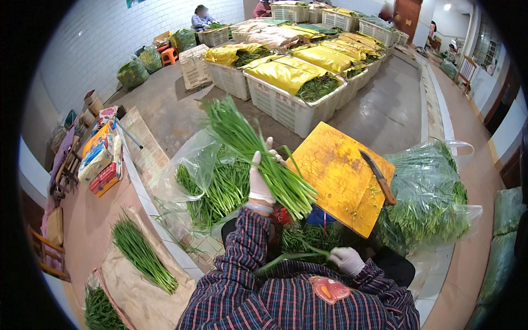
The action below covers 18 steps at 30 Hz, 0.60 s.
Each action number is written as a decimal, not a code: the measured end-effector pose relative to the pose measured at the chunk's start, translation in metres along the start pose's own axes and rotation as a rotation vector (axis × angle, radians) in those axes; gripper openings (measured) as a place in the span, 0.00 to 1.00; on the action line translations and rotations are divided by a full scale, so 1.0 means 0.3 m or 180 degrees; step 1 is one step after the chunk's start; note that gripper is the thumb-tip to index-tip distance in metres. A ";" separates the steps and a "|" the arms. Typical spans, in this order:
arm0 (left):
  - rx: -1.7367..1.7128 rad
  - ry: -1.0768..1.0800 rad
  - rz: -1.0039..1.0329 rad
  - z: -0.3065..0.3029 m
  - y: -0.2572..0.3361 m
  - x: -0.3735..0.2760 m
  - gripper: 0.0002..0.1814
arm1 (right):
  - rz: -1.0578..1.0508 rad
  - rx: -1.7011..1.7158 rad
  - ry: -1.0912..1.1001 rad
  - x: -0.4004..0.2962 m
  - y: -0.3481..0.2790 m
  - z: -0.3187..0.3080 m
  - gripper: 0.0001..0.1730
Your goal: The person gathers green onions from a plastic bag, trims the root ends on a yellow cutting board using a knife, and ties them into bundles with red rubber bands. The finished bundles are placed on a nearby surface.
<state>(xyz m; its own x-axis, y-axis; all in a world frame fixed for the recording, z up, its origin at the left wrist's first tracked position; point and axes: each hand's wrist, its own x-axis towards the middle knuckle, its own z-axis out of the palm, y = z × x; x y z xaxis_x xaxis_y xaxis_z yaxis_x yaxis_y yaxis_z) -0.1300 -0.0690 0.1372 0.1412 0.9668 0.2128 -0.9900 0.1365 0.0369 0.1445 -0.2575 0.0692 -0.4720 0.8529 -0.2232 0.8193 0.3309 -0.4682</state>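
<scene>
My left hand point(260, 181), in a whitish glove, is shut around a large bunch of green garlic chives point(251, 144), pale stem ends pointing down to the right. Low in front of my chest, my gloved right hand point(347, 260) is closed on a few loose green leaves point(307, 256). A yellow cutting board point(334, 173) sits to the right of the bunch, with a wooden-handled knife point(377, 176) and small green scraps on it. Below the board's left edge are a blue container point(319, 216), partly hidden, and a heap of loose leaves point(309, 237).
Opened plastic bags of chives stand left point(220, 185) and right point(429, 194). Another bunch point(142, 255) lies on a beige sheet point(123, 280) at lower left. Several white crates point(280, 103) of greens under yellow covers stand ahead. A person point(201, 20) sits at the back left.
</scene>
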 end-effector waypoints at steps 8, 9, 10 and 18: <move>0.0383 -0.0055 0.0132 0.010 -0.014 -0.002 0.25 | -0.1383 -0.0143 0.2833 0.198 -0.411 -0.402 0.10; 0.0405 -0.0101 0.0133 0.013 -0.024 0.006 0.26 | -0.1298 -0.0261 0.2870 0.233 -0.429 -0.418 0.10; 0.0434 -0.0110 0.0113 0.014 -0.035 0.010 0.27 | -0.1132 -0.0273 0.2754 0.260 -0.432 -0.414 0.10; 0.0886 -0.0062 0.0262 0.029 -0.056 -0.013 0.31 | -0.0410 0.1382 0.2621 0.353 -0.379 -0.312 0.13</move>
<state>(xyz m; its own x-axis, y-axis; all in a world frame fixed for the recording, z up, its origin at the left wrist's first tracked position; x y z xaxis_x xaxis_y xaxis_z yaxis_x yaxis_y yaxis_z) -0.1139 -0.0770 0.1442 0.0632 0.9675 0.2447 -0.9585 -0.0094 0.2848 0.0317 -0.1672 0.1788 -0.0356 0.8923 0.4500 0.5053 0.4046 -0.7622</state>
